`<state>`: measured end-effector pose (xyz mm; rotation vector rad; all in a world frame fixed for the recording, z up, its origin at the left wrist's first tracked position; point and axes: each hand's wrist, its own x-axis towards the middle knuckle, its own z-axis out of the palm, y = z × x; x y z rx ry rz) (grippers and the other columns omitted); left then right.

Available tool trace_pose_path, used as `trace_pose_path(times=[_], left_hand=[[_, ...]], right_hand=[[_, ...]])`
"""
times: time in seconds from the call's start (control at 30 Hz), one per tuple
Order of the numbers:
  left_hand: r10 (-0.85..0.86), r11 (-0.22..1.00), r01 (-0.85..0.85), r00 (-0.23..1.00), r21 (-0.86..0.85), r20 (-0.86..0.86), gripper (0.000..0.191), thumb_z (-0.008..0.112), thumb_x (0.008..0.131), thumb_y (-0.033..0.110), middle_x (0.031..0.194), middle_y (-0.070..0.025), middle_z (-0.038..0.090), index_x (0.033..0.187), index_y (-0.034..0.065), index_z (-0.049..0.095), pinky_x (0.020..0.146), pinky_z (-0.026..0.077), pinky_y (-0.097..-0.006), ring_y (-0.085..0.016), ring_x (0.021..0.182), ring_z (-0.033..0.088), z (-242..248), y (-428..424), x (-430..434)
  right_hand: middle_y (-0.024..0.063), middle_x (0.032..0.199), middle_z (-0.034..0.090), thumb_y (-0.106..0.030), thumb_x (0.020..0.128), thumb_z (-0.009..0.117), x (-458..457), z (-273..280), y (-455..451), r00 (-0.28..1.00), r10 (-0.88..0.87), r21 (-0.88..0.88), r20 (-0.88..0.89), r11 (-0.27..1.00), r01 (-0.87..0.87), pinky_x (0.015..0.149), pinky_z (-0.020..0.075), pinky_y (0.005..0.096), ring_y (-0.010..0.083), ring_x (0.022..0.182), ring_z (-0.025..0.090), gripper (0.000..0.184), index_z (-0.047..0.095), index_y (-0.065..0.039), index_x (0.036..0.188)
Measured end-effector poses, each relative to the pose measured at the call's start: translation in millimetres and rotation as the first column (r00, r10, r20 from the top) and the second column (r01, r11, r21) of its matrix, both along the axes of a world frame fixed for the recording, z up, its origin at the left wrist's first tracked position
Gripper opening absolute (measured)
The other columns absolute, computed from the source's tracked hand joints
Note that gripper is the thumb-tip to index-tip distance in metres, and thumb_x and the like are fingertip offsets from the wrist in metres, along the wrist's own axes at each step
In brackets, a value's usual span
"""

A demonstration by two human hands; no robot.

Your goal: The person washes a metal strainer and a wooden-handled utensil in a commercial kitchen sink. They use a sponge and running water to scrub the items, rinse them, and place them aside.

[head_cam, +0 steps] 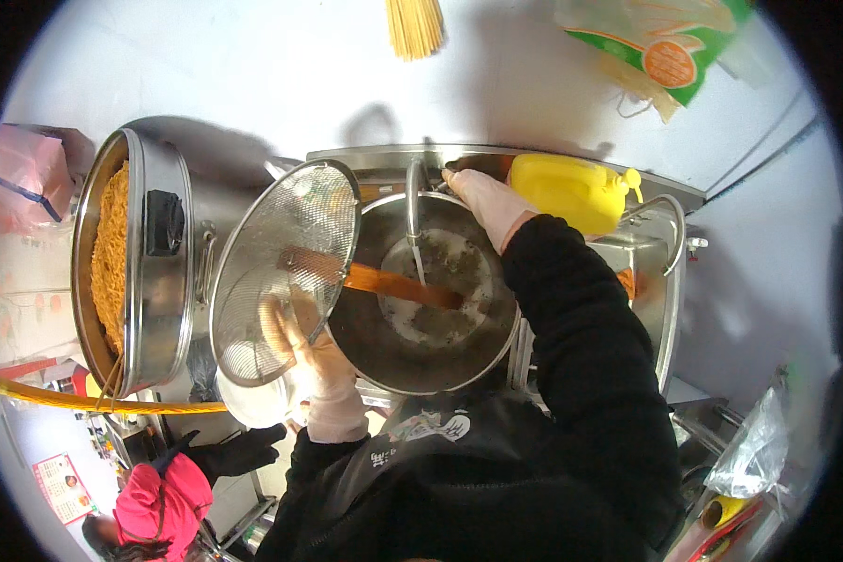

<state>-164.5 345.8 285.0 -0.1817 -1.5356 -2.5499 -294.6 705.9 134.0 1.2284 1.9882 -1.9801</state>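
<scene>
A large metal pot [421, 362] stands in a stainless-steel sink, with water running into it from a faucet [412, 204]. Cloudy liquid with dark bits lies in the bottom. A flat wooden paddle or spatula [393, 284] slants into the pot, its upper end behind a wire-mesh strainer [253, 232]. My left hand [316, 362], in a pale glove, holds the strainer at its lower rim, left of the pot. My right hand [488, 200], gloved too, reaches beyond the pot's far rim near the faucet base; its fingertips are partly hidden, so what it touches is unclear.
A yellow plastic jug [565, 193] lies at the sink's back right, near a second curved faucet [674, 232]. Left stands a big steel vessel [165, 281] filled with orange-brown noodle-like strands. A white round container [253, 404] is below the strainer. A person in pink [161, 499] is at lower left.
</scene>
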Motion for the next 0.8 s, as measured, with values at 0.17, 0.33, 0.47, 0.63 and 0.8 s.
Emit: trace_pose_path(times=[0.17,0.33,0.47,0.63,0.8], left_hand=[[0.1,0.988,-0.105,0.994,-0.117,-0.049,0.066,0.062,0.101,0.027,0.157,-0.016,0.033,0.154,0.0047,0.029,0.122,0.028,-0.0516,-0.039,0.142,0.041,14,-17,2],[0.043,0.994,-0.049,0.997,-0.1,-0.064,0.064,0.061,0.101,0.026,0.157,-0.0159,0.033,0.153,0.0049,0.031,0.121,0.03,-0.0511,-0.037,0.142,0.041,19,-23,7],[0.077,0.993,-0.082,0.996,-0.084,-0.053,0.065,0.062,0.101,0.024,0.159,-0.0145,0.032,0.154,0.0047,0.031,0.12,0.031,-0.048,-0.035,0.141,0.042,26,-31,8],[0.333,0.87,-0.339,0.94,-0.359,-0.08,0.061,0.06,0.101,0.029,0.158,-0.0123,0.034,0.153,0.0081,0.038,0.116,0.037,-0.0455,-0.032,0.143,0.038,62,-48,8],[0.072,0.891,-0.316,0.807,-0.326,-0.586,0.057,0.058,0.102,0.024,0.158,-0.0124,0.035,0.153,0.0074,0.038,0.115,0.041,-0.0485,-0.036,0.142,0.039,119,-16,10]], right_hand=[[0.0091,0.1,0.065,-0.036,0.102,0.054,-23,-10,-2,0.993,0.074,0.102,0.095,0.991,-0.084,0.082,0.0491,0.0377,0.0205,0.09,0.059,0.031,0.065,-0.008,0.11],[0.0095,0.101,0.066,-0.037,0.101,0.056,-36,-19,-1,0.982,0.124,0.113,0.142,0.984,-0.141,0.084,0.0485,0.0375,0.0207,0.092,0.06,0.032,0.066,-0.009,0.113],[0.0099,0.102,0.068,-0.038,0.1,0.057,-39,6,-11,0.981,0.139,0.108,0.136,0.982,-0.155,0.086,0.0481,0.0374,0.0209,0.094,0.061,0.033,0.067,-0.01,0.115],[0.0105,0.115,0.069,-0.035,0.099,0.062,34,81,-49,0.947,-0.017,0.145,-0.32,0.987,0.067,0.094,0.0474,0.0353,0.0208,0.105,0.062,0.038,0.066,-0.01,0.127],[0.009,0.117,0.068,-0.018,0.103,0.058,217,136,-36,0.696,0.036,-0.017,-0.717,0.998,-0.069,0.098,0.0499,0.0319,0.0173,0.11,0.063,0.03,0.061,0.001,0.127]])
